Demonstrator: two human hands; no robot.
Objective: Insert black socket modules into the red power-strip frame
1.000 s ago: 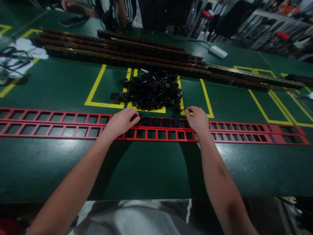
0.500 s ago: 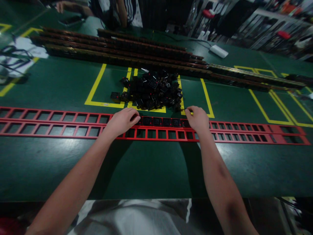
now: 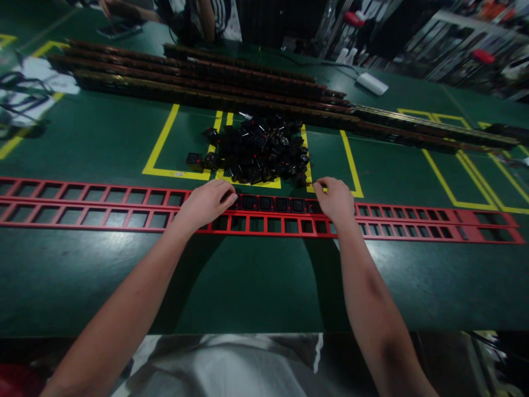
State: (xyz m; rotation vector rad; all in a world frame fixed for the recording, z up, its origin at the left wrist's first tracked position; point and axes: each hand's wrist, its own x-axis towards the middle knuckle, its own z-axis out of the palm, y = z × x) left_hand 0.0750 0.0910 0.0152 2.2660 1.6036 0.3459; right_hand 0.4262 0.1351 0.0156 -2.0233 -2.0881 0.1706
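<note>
A long red frame (image 3: 97, 220) with two rows of rectangular openings lies across the table. In the middle of its far row sit several black socket modules (image 3: 265, 204) with small red dots. My left hand (image 3: 204, 203) is closed over the far row at the left end of those modules, thumb and fingers brought together beside one. At the right end, my right hand (image 3: 336, 199) is likewise closed, its curled fingertips at the far edge of the frame. What either hand grips is hidden by the fingers. Just beyond lies a pile of loose black socket modules (image 3: 258, 149).
Long dark metal strips (image 3: 206, 94) lie stacked across the table behind the pile. Yellow tape lines (image 3: 161, 140) mark the green table (image 3: 256, 286). A white power strip (image 3: 372, 84) and a person's arm (image 3: 132, 12) are at the far side. Cables (image 3: 22, 96) lie at left.
Both hands stay in nearly the same places on the frame. The view has shifted very slightly; no module has visibly moved.
</note>
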